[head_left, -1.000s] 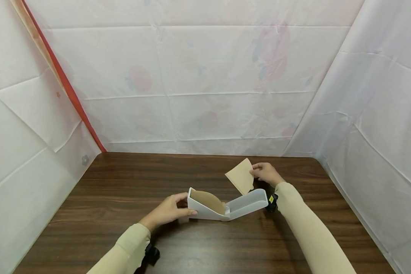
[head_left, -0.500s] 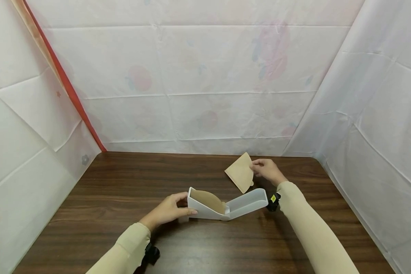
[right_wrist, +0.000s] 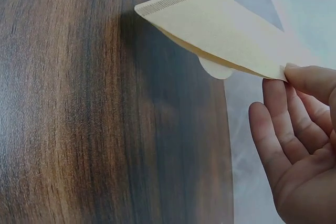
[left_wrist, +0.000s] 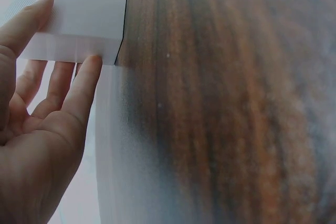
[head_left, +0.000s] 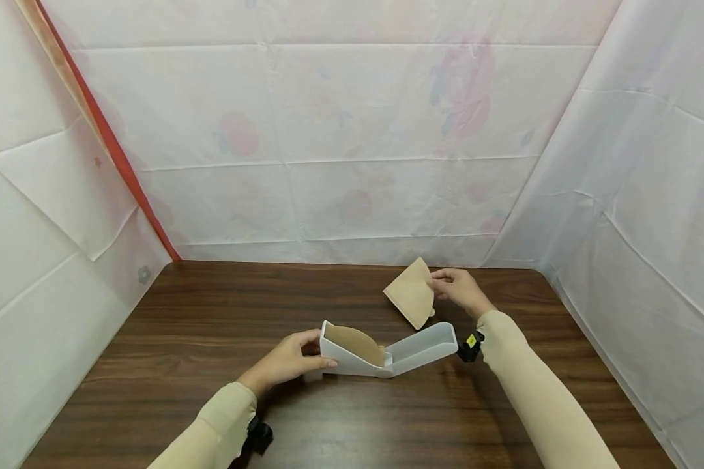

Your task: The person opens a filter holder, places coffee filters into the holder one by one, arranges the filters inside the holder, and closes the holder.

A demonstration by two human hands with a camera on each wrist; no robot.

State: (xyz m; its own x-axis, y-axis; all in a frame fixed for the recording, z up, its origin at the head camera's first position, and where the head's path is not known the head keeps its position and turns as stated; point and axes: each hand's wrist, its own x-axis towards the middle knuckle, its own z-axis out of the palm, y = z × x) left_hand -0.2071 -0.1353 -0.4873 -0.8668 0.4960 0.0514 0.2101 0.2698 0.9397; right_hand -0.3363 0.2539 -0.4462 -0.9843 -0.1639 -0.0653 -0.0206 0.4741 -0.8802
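At the back right of the table, my right hand (head_left: 459, 290) pinches a tan paper coffee filter (head_left: 412, 294) by its curved edge, between thumb and fingers. The right wrist view shows the filter (right_wrist: 226, 32) with a crimped seam and a small rounded tab, held over the wood. Nearer the middle, my left hand (head_left: 287, 360) grips the end of a white box (head_left: 347, 363), thumb on the near side and fingers at the end wall. Its hinged lid (head_left: 424, 348) lies tipped back to the right. Inside the box stand more tan filters (head_left: 354, 342).
Everything is on a dark wooden table (head_left: 240, 312). White patterned sheets (head_left: 352, 130) hang behind it and on both sides, with a red strip (head_left: 114, 146) at the left corner. Each wrist carries a black camera (head_left: 261, 436).
My right hand has risen slightly away from me with the filter, which now stands farther from the lid. The left hand and the box have stayed in place.
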